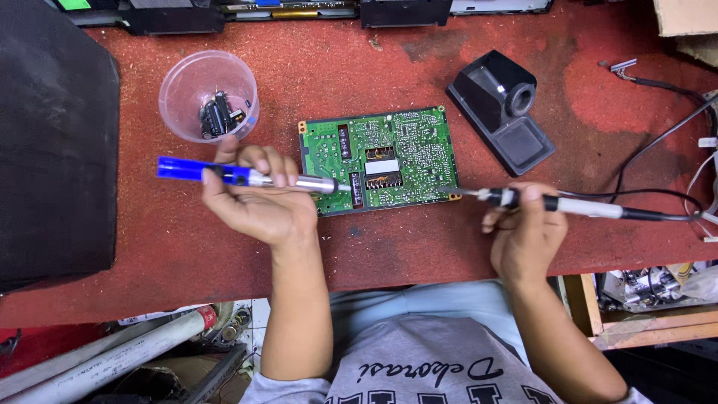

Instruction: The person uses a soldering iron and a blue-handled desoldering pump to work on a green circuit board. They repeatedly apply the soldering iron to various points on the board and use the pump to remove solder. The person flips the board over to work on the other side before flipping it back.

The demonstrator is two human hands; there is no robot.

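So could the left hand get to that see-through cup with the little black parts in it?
Probably yes. The left hand lies just below the plastic cup, with only bare red mat between them. But it already holds the blue desoldering pump, so its fingers aren't free to grab.

Matt green circuit board (378, 159) on rough red felt-like bench top (314, 82); clear glossy plastic cup (209, 96); blue plastic & shiny metal desoldering pump (247, 177); black plastic iron stand (502, 111)

A tan cardboard box (686, 16) sits at the far right corner, only its lower edge showing. At the near left, below the table, a white pipe (112, 357) carries a red label band (208, 317) near its end.
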